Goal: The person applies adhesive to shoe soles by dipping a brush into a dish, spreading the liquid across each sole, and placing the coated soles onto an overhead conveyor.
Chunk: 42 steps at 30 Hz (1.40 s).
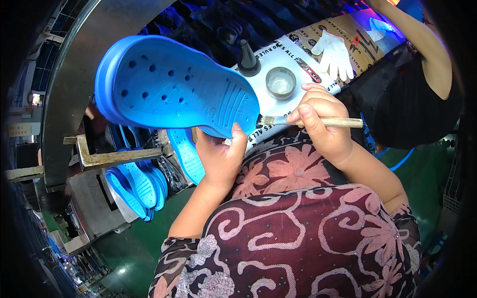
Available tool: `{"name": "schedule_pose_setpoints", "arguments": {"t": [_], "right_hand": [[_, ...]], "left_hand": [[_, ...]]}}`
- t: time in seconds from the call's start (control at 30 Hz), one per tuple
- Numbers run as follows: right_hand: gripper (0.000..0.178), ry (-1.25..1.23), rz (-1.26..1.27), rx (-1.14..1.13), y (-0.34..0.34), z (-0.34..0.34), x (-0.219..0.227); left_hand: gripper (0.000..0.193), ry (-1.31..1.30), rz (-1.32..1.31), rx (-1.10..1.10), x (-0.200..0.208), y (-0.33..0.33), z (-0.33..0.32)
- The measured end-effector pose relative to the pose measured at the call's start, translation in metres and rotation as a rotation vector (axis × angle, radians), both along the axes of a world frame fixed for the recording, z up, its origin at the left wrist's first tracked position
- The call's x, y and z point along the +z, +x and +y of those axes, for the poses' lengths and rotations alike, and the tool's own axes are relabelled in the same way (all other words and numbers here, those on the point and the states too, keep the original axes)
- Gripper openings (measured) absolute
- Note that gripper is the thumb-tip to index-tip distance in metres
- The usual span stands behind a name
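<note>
Green floor [126,256] shows below a cluttered workshop, and a curved metal rim [79,74] sweeps along the upper left. Under the work stands a table whose white printed sheet [266,97] carries a black cone-shaped nozzle [248,62], a small grey cup [280,83] and a red cutter [308,70]. Just beyond, a white glove [334,54] lies over brown cardboard [365,32]. The left hand [218,154] grips a blue sole [198,94] by its nearer end, thumb pressed on the upper face; the sole is held up left of the cup, its row of holes toward the far end. The right hand [323,119] pinches a wooden-handled brush [343,122], bristles at the sole's near edge; whether they touch, I cannot tell. More blue soles [136,186] are gathered at lower left. Another person's arm [422,44] reaches in at upper right.
</note>
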State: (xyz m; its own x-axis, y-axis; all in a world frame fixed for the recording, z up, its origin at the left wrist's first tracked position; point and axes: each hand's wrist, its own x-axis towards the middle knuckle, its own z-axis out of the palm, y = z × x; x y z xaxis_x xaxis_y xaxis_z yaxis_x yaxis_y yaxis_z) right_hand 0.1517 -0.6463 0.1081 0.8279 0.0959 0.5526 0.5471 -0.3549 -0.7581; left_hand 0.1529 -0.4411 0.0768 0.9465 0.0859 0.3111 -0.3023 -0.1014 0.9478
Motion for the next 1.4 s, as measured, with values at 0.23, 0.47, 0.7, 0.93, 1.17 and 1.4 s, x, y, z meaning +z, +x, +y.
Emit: {"name": "schedule_pose_setpoints", "arguments": {"t": [0.23, 0.47, 0.7, 0.93, 1.17, 1.4], "right_hand": [[0.02, -0.171, -0.051, 0.028, -0.001, 0.0, -0.002], [0.021, -0.102, -0.02, 0.026, 0.0, -0.002, 0.004], [0.017, -0.222, -0.027, 0.052, 0.005, -0.006, 0.001], [0.023, -0.094, 0.013, -0.083, 0.003, -0.028, 0.004], [0.023, 0.059, 0.043, -0.203, -0.005, -0.056, -0.019], [0.023, 0.127, 0.117, -0.278, -0.015, -0.082, -0.028]], "left_hand": [[0.043, -0.008, 0.076, -0.018, 0.002, 0.002, -0.001], [0.042, -0.012, 0.097, -0.039, 0.003, 0.0, -0.002], [0.043, 0.077, 0.036, -0.036, 0.003, 0.002, 0.0], [0.05, 0.041, 0.083, -0.086, 0.022, 0.006, 0.006], [0.074, -0.166, 0.444, -0.552, 0.103, 0.013, 0.015], [0.066, -0.098, 0.404, -1.119, 0.176, 0.117, -0.11]]}}
